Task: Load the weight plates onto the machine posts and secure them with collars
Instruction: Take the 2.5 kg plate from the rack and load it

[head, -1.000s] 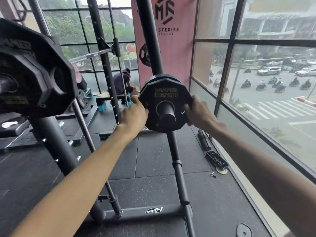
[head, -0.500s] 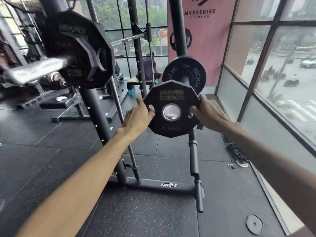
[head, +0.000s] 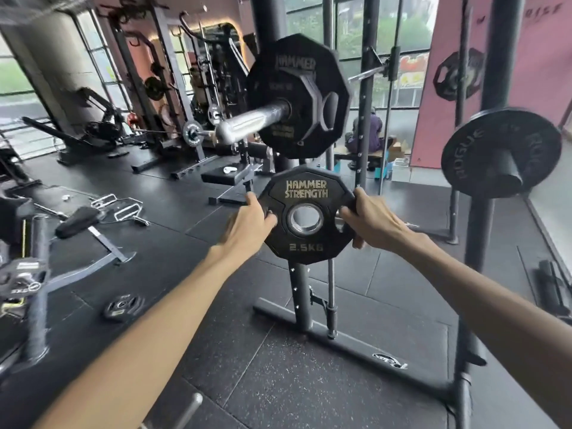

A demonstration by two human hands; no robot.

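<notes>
I hold a small black 2.5 kg Hammer Strength plate (head: 306, 196) upright in front of me, its steel-ringed hole facing me. My left hand (head: 247, 224) grips its left rim and my right hand (head: 368, 219) grips its right rim. Just above it, a large black Hammer Strength plate (head: 278, 72) sits on a chrome bar sleeve (head: 247, 123) that points toward me on the left. A black Rogue plate (head: 476, 150) hangs on a storage post (head: 507, 168) at the right. No collar is in sight on the sleeve.
The rack's black upright (head: 298, 292) and floor base (head: 356, 345) stand right behind the held plate. Small plates (head: 123, 306) lie on the rubber floor at the left, beside a bench (head: 80, 222). A person (head: 368, 134) crouches at the far window.
The small plate came off the right storage post and travelled left with both hands; it is now below the loaded bar sleeve. My view has swung left into the gym.
</notes>
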